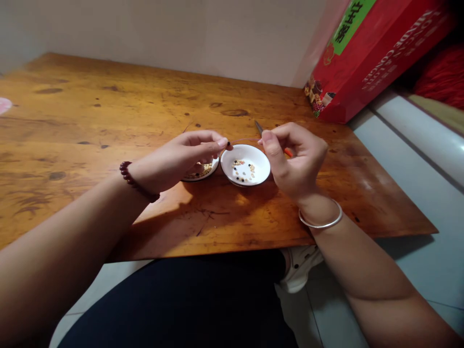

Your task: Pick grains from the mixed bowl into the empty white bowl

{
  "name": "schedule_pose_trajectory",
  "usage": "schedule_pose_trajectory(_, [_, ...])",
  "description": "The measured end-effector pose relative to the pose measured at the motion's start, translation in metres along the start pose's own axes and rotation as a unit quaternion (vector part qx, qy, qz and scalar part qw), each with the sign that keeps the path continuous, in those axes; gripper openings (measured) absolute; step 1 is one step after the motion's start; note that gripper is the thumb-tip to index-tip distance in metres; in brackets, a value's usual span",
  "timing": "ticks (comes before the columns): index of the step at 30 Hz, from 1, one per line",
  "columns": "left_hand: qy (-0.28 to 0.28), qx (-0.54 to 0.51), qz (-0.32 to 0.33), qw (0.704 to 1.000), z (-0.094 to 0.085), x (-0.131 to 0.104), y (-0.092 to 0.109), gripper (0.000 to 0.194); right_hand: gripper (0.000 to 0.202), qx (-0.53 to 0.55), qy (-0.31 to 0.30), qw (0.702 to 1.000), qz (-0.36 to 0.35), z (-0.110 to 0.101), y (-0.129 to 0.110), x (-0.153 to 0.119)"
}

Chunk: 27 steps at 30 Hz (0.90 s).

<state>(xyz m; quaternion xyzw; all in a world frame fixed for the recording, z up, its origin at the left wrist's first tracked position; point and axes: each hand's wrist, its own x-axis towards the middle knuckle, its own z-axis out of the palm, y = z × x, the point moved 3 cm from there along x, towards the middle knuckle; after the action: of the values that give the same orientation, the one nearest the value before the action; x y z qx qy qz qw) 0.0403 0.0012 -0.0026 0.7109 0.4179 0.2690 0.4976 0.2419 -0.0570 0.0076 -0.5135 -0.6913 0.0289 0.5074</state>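
My left hand [195, 154] is closed in a pinch, with a small black bead [228, 144] at the thumb and fingertips. It hovers over a white bowl [216, 169] of pale bead-like pieces, partly covering it. Fingers of my right hand [295, 154] are pinched together beside a second white bowl [245, 153], where scattered black and cream beads lie. From the right fingertips a thin pinkish thread [246, 140] extends toward the left hand. A pointed grey metal tip [258, 127] and an orange-red piece [288, 152] show around the right hand; whether they are one tool is hidden.
Both bowls stand on a brown wooden table [108, 106], near its front edge. A large red box [362, 72] leans at the back right by the wall. A pink item [5, 105] lies at the far left edge.
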Motion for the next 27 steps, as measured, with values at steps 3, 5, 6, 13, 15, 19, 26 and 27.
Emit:
schedule_pose_trajectory(3, [-0.011, -0.041, 0.003, 0.999, 0.001, 0.0, 0.0, 0.037, 0.042, 0.013, -0.018, 1.0, -0.01, 0.004, 0.002, 0.001])
schedule_pose_trajectory(5, [-0.014, -0.059, 0.009, 0.998, 0.002, 0.0, 0.0, 0.039, 0.042, 0.038, -0.034, 0.999, -0.02, 0.008, 0.004, 0.001])
schedule_pose_trajectory(6, [-0.016, -0.064, 0.015, 0.998, 0.003, 0.0, 0.001, 0.039, 0.042, 0.053, -0.042, 0.997, -0.026, 0.01, 0.005, 0.002])
schedule_pose_trajectory(13, [0.0, 0.022, 0.089, 0.996, 0.007, 0.0, 0.002, 0.034, 0.043, 0.118, -0.152, 0.981, 0.012, 0.025, 0.01, -0.002])
schedule_pose_trajectory(15, [0.027, 0.084, 0.125, 0.988, 0.008, 0.0, 0.002, 0.031, 0.046, 0.149, -0.181, 0.971, 0.047, 0.028, 0.011, -0.002])
schedule_pose_trajectory(19, [0.065, 0.131, 0.172, 0.974, 0.007, -0.001, 0.003, 0.033, 0.052, 0.227, -0.224, 0.94, 0.118, 0.034, 0.013, -0.001])
schedule_pose_trajectory(26, [0.185, 0.033, 0.197, 0.962, -0.005, -0.001, 0.006, 0.057, 0.055, 0.279, -0.24, 0.906, 0.207, 0.032, 0.027, 0.009])
schedule_pose_trajectory(27, [0.211, 0.005, 0.185, 0.96, -0.008, 0.0, 0.005, 0.059, 0.054, 0.277, -0.239, 0.906, 0.213, 0.029, 0.03, 0.011])
